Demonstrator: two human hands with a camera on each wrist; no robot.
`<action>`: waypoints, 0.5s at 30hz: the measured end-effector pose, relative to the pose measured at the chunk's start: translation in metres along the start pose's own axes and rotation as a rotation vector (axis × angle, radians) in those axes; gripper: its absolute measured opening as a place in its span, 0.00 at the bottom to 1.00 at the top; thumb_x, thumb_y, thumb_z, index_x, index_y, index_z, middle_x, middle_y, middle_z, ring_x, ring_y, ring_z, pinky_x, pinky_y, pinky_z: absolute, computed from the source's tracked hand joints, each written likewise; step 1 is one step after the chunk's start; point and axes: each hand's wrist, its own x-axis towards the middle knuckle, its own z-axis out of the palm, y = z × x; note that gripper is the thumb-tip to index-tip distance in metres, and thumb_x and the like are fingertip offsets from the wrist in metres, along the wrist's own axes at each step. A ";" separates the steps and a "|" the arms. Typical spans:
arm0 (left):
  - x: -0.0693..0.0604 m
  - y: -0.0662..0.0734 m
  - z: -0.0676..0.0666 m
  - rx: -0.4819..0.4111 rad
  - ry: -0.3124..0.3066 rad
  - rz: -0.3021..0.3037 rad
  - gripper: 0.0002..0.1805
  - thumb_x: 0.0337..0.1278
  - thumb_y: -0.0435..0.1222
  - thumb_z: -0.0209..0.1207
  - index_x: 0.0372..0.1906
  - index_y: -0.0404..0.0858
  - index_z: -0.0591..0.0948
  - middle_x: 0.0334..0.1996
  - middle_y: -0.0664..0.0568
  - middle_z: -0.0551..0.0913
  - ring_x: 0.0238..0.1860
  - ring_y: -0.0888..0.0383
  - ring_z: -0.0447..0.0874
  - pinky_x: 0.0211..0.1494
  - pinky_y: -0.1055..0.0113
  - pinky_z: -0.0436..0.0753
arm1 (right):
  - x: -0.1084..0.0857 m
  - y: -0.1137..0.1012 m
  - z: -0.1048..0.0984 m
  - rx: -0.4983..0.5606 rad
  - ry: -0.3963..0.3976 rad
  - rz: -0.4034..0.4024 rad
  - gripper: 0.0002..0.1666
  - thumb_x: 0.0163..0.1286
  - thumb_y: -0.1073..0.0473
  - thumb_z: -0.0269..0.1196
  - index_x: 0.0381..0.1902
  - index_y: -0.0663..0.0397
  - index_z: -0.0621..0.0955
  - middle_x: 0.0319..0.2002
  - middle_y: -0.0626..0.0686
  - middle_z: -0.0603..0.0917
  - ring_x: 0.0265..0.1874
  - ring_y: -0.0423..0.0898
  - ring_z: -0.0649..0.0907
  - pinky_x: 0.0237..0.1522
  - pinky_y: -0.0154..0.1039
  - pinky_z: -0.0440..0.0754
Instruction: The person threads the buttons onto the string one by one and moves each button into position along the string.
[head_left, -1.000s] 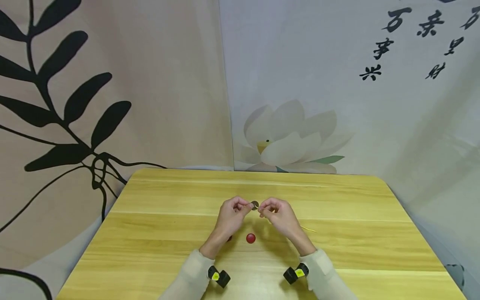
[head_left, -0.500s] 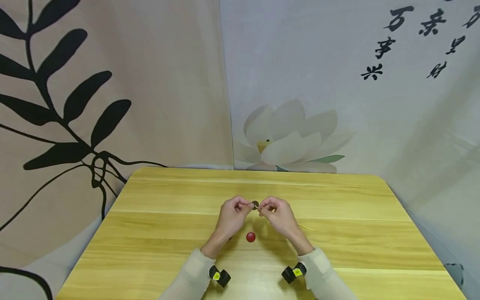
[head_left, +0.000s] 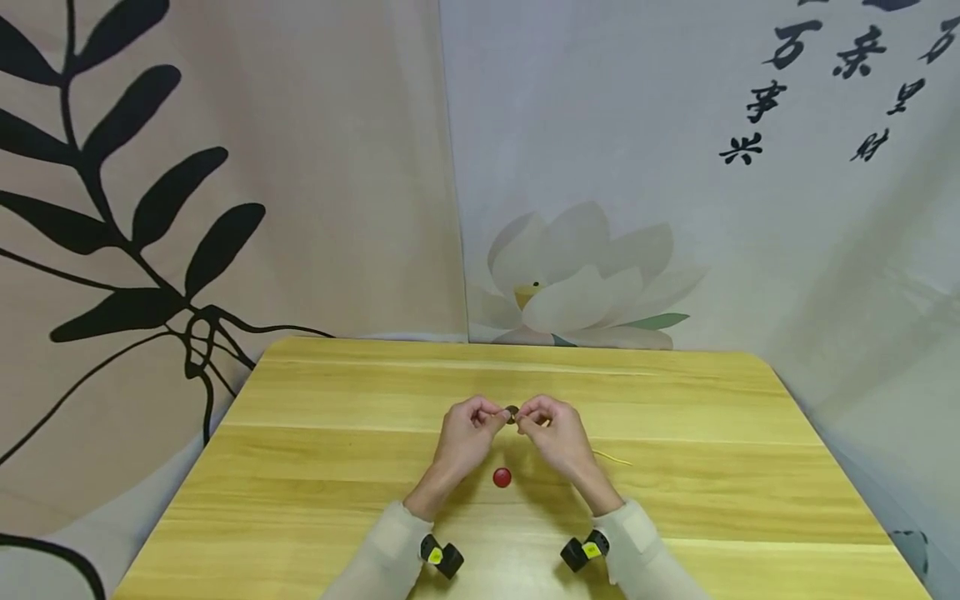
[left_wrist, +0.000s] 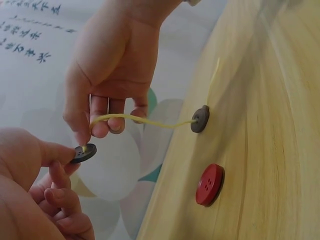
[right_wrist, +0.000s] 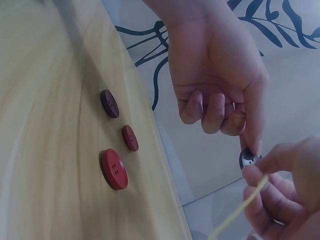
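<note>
Above the table, my left hand pinches a dark button by its edge between thumb and finger. My right hand meets it from the other side, thumb and forefinger pinching a yellow cord at the button's face. From those fingertips the cord runs to a second dark button threaded on it, with a further length beyond. In the right wrist view, the cord hangs from the right fingertips beside the held button.
A large red button lies on the wooden table between the forearms. Beside it in the right wrist view are a smaller red button and a dark maroon button. A printed cloth hangs behind the table.
Both hands keep their pinches at nearly the same place, with the held button shifted very slightly. The forearms have moved marginally closer together.
</note>
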 end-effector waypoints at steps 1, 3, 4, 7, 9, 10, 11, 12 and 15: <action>0.000 0.000 0.000 -0.004 0.001 -0.001 0.05 0.61 0.36 0.65 0.32 0.39 0.84 0.24 0.54 0.75 0.26 0.60 0.70 0.28 0.72 0.68 | 0.000 0.000 0.000 0.000 0.003 -0.002 0.05 0.62 0.69 0.65 0.30 0.55 0.84 0.22 0.46 0.84 0.25 0.42 0.79 0.30 0.35 0.74; 0.000 0.000 0.000 -0.014 0.005 0.003 0.06 0.60 0.36 0.66 0.32 0.38 0.84 0.24 0.53 0.75 0.26 0.60 0.70 0.27 0.72 0.68 | -0.001 0.000 0.000 0.002 0.011 -0.008 0.05 0.63 0.69 0.65 0.30 0.54 0.84 0.22 0.45 0.84 0.26 0.41 0.79 0.32 0.35 0.75; 0.000 0.000 0.000 -0.019 0.005 0.007 0.06 0.60 0.37 0.66 0.32 0.37 0.84 0.24 0.53 0.75 0.26 0.60 0.70 0.27 0.72 0.68 | -0.002 0.000 0.001 0.003 0.016 -0.013 0.05 0.63 0.69 0.65 0.31 0.54 0.84 0.22 0.45 0.84 0.26 0.41 0.79 0.33 0.35 0.74; 0.000 0.000 0.001 -0.029 0.003 0.013 0.07 0.60 0.37 0.66 0.33 0.36 0.84 0.24 0.52 0.76 0.26 0.60 0.70 0.28 0.72 0.68 | -0.002 0.000 0.001 0.015 0.033 -0.026 0.05 0.64 0.69 0.64 0.32 0.55 0.84 0.22 0.45 0.84 0.27 0.42 0.80 0.36 0.35 0.74; 0.000 0.001 0.001 -0.028 0.002 0.014 0.07 0.61 0.37 0.66 0.32 0.36 0.84 0.24 0.52 0.76 0.26 0.60 0.70 0.28 0.72 0.69 | -0.003 0.000 0.001 0.024 0.042 -0.033 0.05 0.64 0.69 0.64 0.32 0.55 0.84 0.22 0.45 0.84 0.28 0.42 0.80 0.36 0.35 0.74; 0.000 0.001 0.001 -0.028 0.002 0.012 0.07 0.61 0.36 0.66 0.32 0.36 0.84 0.24 0.52 0.76 0.26 0.60 0.70 0.28 0.72 0.69 | -0.003 0.000 0.002 0.030 0.044 -0.035 0.05 0.64 0.69 0.64 0.32 0.55 0.84 0.22 0.46 0.84 0.28 0.42 0.80 0.36 0.35 0.74; -0.001 0.002 0.001 -0.029 0.003 0.010 0.07 0.61 0.36 0.66 0.32 0.36 0.84 0.24 0.53 0.76 0.26 0.60 0.70 0.28 0.72 0.69 | -0.003 0.001 0.002 0.034 0.045 -0.034 0.04 0.64 0.69 0.64 0.32 0.55 0.83 0.22 0.46 0.84 0.28 0.42 0.80 0.36 0.35 0.74; -0.001 0.002 0.001 -0.031 0.004 0.009 0.06 0.61 0.36 0.65 0.32 0.36 0.84 0.23 0.53 0.76 0.25 0.60 0.70 0.28 0.72 0.69 | -0.003 0.001 0.002 0.036 0.045 -0.034 0.04 0.64 0.69 0.64 0.32 0.55 0.83 0.22 0.46 0.84 0.28 0.42 0.80 0.36 0.35 0.74; -0.001 0.003 0.000 -0.041 0.012 0.011 0.06 0.61 0.36 0.65 0.32 0.36 0.84 0.23 0.54 0.76 0.25 0.60 0.70 0.28 0.72 0.69 | -0.004 0.002 0.003 0.040 0.042 -0.037 0.03 0.65 0.67 0.65 0.32 0.55 0.83 0.22 0.46 0.84 0.28 0.41 0.80 0.37 0.36 0.73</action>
